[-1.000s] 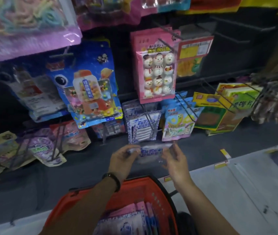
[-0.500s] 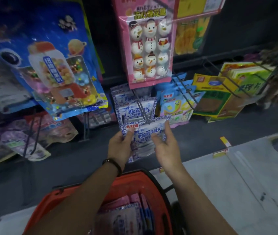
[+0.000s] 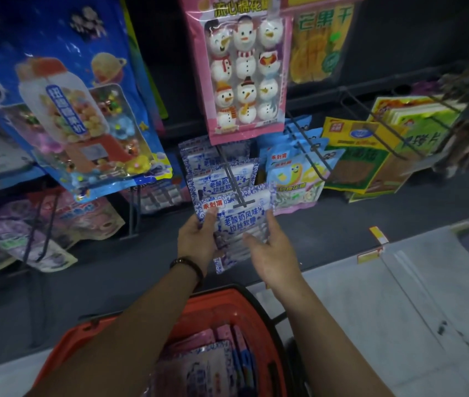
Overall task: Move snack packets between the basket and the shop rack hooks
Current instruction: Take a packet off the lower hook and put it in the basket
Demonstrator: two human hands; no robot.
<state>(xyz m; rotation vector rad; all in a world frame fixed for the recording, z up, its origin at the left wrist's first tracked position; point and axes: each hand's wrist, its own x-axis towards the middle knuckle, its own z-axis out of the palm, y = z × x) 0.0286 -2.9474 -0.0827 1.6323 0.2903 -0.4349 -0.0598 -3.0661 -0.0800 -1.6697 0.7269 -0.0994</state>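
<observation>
A blue-and-white snack packet is held upright at the tip of a grey rack hook. The hook's crossbar lies over the packet's top edge. My left hand grips its left edge, thumb on the front below the red label. My right hand holds the right edge, fingers behind the packet. More packets of the same kind hang further back on that hook. Below my forearms stands the orange basket, with several pink and blue packets inside.
A pink snowman-marshmallow pack hangs just above the hook, a big blue candy pack to the left. A blue-and-yellow packet and yellow-green packs hang on hooks to the right. Purple and pink packs lie at lower left. White floor is at right.
Both hands have lifted the blue-and-white packet from just above the basket and turned it upright against the hook's tip. The camera has moved closer to the rack.
</observation>
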